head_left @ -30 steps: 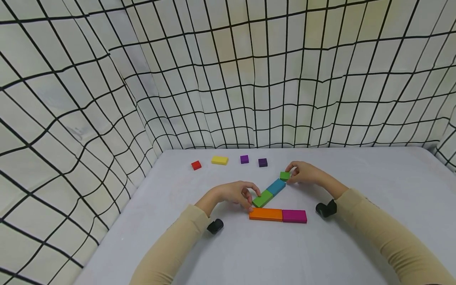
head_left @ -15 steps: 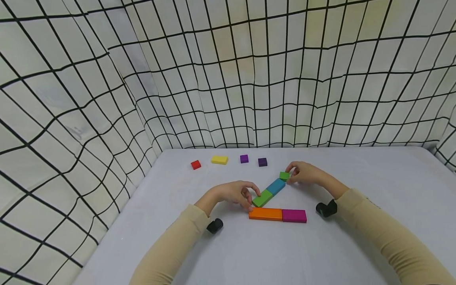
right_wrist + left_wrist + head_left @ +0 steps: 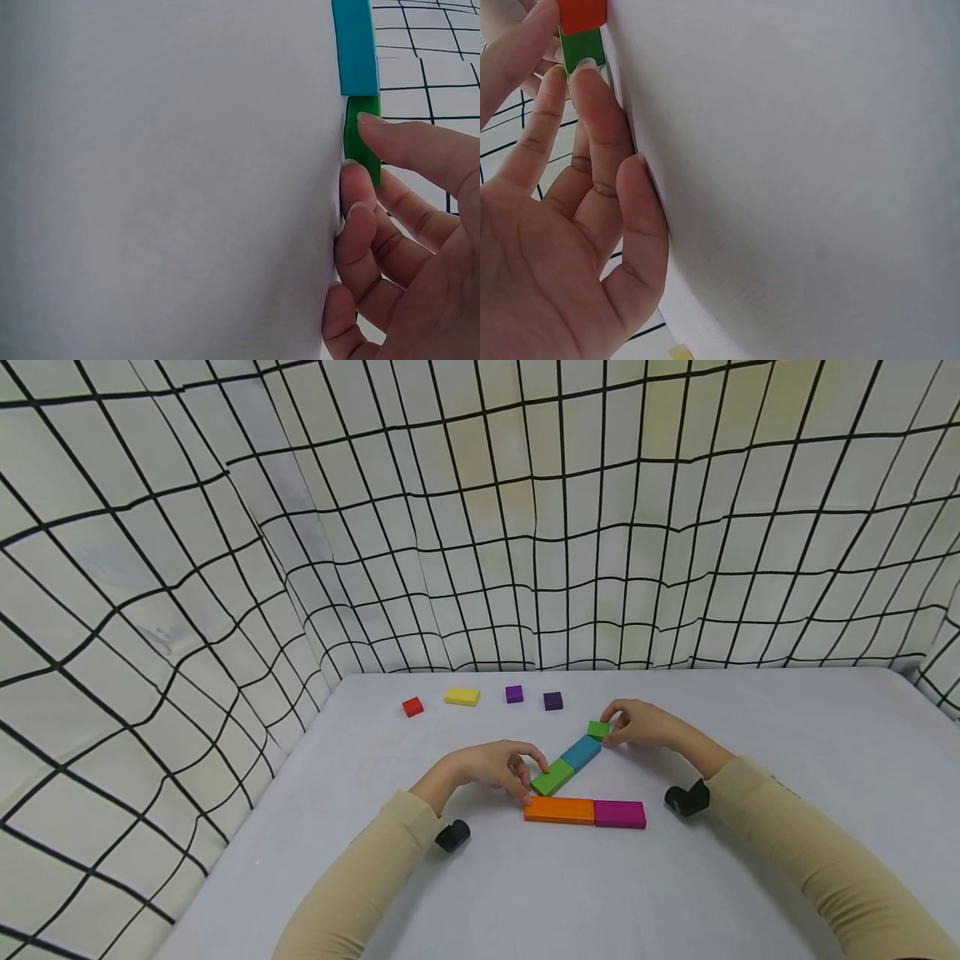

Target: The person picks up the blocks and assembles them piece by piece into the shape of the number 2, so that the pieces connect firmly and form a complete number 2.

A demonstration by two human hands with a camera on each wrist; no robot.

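Observation:
In the head view, my left hand [image 3: 497, 768] touches the near end of the long green block [image 3: 552, 777] with its fingertips, its thumb at the left corner of the orange block [image 3: 558, 811]. A blue block [image 3: 582, 752] continues the green one in a slanting row. At its far end my right hand [image 3: 643, 725] pinches a small green block [image 3: 597, 730], which touches the blue block [image 3: 357, 49] in the right wrist view. A magenta block [image 3: 619, 814] adjoins the orange block's right end.
Behind the hands lie a red block [image 3: 412, 707], a yellow block [image 3: 462, 697], a purple block [image 3: 513, 694] and a dark purple block [image 3: 552, 701]. A black-lined white netting or sheet surrounds the white table [image 3: 585, 893]. Black wrist devices hang below both wrists.

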